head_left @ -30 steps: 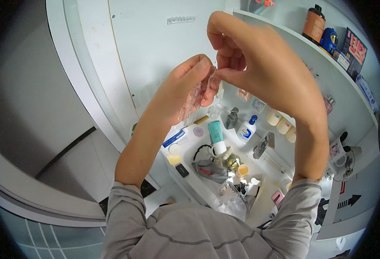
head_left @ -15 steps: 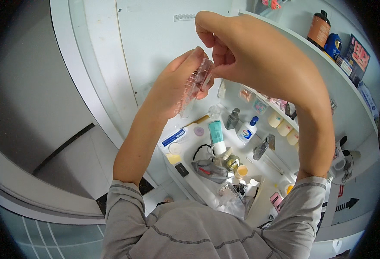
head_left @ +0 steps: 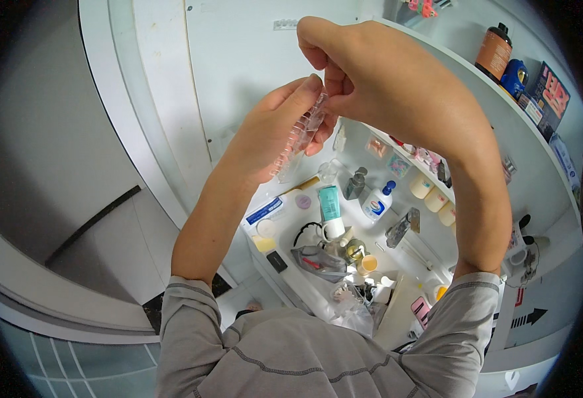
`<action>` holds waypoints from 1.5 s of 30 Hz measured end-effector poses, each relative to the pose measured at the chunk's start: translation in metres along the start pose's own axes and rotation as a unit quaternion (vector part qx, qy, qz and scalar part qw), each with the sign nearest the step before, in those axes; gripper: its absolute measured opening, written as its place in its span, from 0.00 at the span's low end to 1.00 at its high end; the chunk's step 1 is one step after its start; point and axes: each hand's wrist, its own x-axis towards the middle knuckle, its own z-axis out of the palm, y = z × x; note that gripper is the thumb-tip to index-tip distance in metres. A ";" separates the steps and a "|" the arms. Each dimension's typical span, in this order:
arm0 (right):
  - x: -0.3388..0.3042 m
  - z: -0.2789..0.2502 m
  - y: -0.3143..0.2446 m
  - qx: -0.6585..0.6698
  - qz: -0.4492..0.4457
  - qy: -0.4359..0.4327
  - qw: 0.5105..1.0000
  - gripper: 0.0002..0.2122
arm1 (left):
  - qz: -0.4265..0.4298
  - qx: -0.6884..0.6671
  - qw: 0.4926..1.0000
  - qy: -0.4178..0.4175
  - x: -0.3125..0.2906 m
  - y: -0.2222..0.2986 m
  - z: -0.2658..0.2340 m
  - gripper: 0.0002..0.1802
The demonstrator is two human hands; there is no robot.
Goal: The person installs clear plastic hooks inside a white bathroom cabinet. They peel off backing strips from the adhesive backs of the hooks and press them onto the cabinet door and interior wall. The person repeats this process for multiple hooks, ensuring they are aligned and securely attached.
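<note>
My left hand [head_left: 271,129] is raised above the white tabletop and closed round a clear plastic tray [head_left: 296,141] with a row of small ridges along its edge. The tray is tilted, its upper end between the thumb and fingers. Close against that end, my right hand [head_left: 344,66] has its fingers curled and pressed together. Whatever lies in the right fingertips is hidden by the hand. A similar clear ridged strip [head_left: 287,24] is on the white wall panel behind.
Below, the white table [head_left: 275,265] bears a teal tube [head_left: 330,202], a white pump bottle [head_left: 378,199], a grey pouch [head_left: 319,264] and a pink phone [head_left: 420,310]. Shelves [head_left: 450,56] with a brown bottle [head_left: 493,51] curve along the right. A dark doorway opening [head_left: 53,132] is at left.
Both hands stay almost in place with the clear tray. The view has shifted slightly, and the tray appears turned a little more edge-on.
</note>
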 end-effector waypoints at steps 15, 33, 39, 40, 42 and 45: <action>0.018 -0.002 0.043 0.257 0.012 -0.289 0.922 0.23 | -0.074 -0.058 0.978 -0.184 -0.025 -0.015 0.004 0.25; -0.057 0.122 -0.002 -0.129 -0.112 0.309 0.936 0.28 | 0.153 -0.149 0.976 0.034 -0.016 -0.023 -0.015 0.17; -0.052 0.133 0.003 -0.048 -0.128 0.329 0.934 0.29 | 0.164 -0.142 0.976 0.020 -0.018 -0.020 -0.029 0.17; -0.052 0.135 0.010 0.026 -0.153 0.349 0.924 0.32 | 0.169 -0.138 0.975 0.029 -0.019 -0.018 -0.030 0.17; -0.044 0.133 0.007 0.197 -0.116 0.344 0.911 0.33 | 0.191 -0.115 0.974 0.029 -0.022 -0.012 -0.038 0.17; -0.039 0.142 0.005 0.362 -0.108 0.289 0.880 0.36 | 0.199 -0.111 0.973 0.016 -0.026 -0.007 -0.037 0.17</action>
